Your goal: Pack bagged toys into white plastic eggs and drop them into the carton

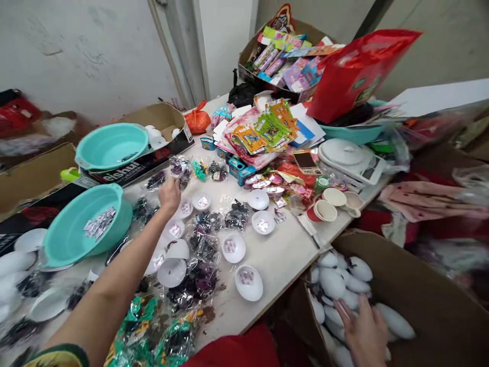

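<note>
The left hand (170, 195) reaches far out over the tabletop (282, 257), seen from the back with its fingers curled under. Whether it pinches anything cannot be told, since the fingertips are hidden behind the knuckles. It hangs right at a white half shell (185, 208) with a small packet inside, and just short of a clear packet of dark bits (179, 168). The right hand (362, 331) is low in a cardboard box (428, 295), blurred and cut off by the bottom edge. Its fingers stretch forward onto the white egg-shaped shells (332, 283) heaped there, and any grip on one is not clear. More open half shells (234, 248) lie scattered across the tabletop between the two hands, each holding a small packet, among crinkled clear bags of dark toys (198, 278) whose contents are hard to make out. Left of the outstretched arm stands a teal basin (61, 239) with small packets in it, and a second teal basin (110, 145) sits on a box behind. Farther off are a white kitchen scale (349, 155) and a red bag (355, 71).
</note>
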{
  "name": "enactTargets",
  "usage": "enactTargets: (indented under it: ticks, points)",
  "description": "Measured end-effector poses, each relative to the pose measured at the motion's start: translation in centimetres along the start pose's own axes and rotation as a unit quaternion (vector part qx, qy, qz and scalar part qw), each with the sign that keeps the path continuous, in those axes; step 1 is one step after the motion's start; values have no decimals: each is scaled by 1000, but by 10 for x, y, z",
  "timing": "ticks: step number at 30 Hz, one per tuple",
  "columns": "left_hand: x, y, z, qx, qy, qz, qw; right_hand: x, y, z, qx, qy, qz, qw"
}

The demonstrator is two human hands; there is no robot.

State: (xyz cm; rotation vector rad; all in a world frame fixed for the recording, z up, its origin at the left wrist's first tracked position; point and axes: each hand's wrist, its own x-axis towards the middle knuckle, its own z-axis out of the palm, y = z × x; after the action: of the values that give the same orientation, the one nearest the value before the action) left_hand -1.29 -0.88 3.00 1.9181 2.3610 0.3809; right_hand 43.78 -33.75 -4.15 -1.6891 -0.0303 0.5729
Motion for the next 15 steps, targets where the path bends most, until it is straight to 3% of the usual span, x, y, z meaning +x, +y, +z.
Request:
enactTargets:
  ticks: [1, 2, 4, 6, 8, 9, 11, 13, 15]
  points:
    - [-15, 3, -8, -21, 22, 42, 999, -19, -9, 18, 18, 18, -1, 1000]
    - [-36, 8, -15, -52, 44, 104, 992, -42, -20, 39, 44, -23, -34, 998]
    - [-90, 25, -29, -136, 72, 271, 950, -92, -39, 84, 92, -186, -57, 977]
    - [-150, 46, -39, -212, 36, 426, 879, -135, -51, 126, 159, -342, -7, 926]
    - [-202, 64, -43, -251, -14, 513, 821, -163, -55, 157, 181, -430, 96, 879]
    - [-221, 71, -43, -269, -11, 513, 815, -172, -55, 168, 182, -436, 135, 871]
    - [-246, 77, -40, -313, 22, 435, 844, -184, -52, 182, 186, -392, 175, 884]
    - [-253, 78, -35, -355, 49, 318, 878, -194, -46, 188, 197, -325, 189, 905]
    - [-250, 77, -32, -379, 48, 238, 893, -206, -41, 187, 201, -304, 221, 905]
